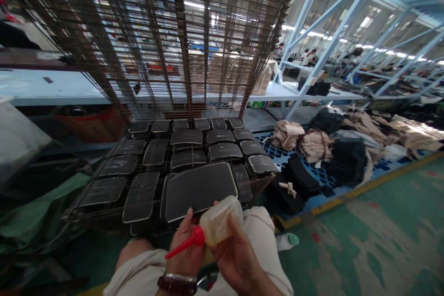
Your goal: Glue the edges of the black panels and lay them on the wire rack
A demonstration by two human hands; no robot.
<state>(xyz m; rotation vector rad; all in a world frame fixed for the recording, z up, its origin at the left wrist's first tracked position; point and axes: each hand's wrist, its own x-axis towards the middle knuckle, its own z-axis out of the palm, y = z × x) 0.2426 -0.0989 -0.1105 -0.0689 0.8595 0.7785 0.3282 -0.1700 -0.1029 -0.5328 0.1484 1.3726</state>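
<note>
A translucent squeeze bottle [222, 219] with a red cap and long red nozzle [187, 242] is tilted above my lap, its nozzle pointing down to the left. My right hand [237, 252] grips its body, thumb across the near side. My left hand [187, 245], with a dark strap at the wrist, is around the neck end behind the nozzle; most of its fingers are hidden by the bottle. Just beyond both hands, a large black panel [199, 189] with a pale edge lies on top of smaller ones.
Several smaller black panels [142, 194] lie on a wire rack, its wire tiers [180, 32] raised behind. Tan fabric bundles [314, 145] and black pieces [294, 180] sit on blue pallets at right. A bottle with a green cap [287, 241] lies on the green floor. Blue metal framing [333, 32] stands beyond.
</note>
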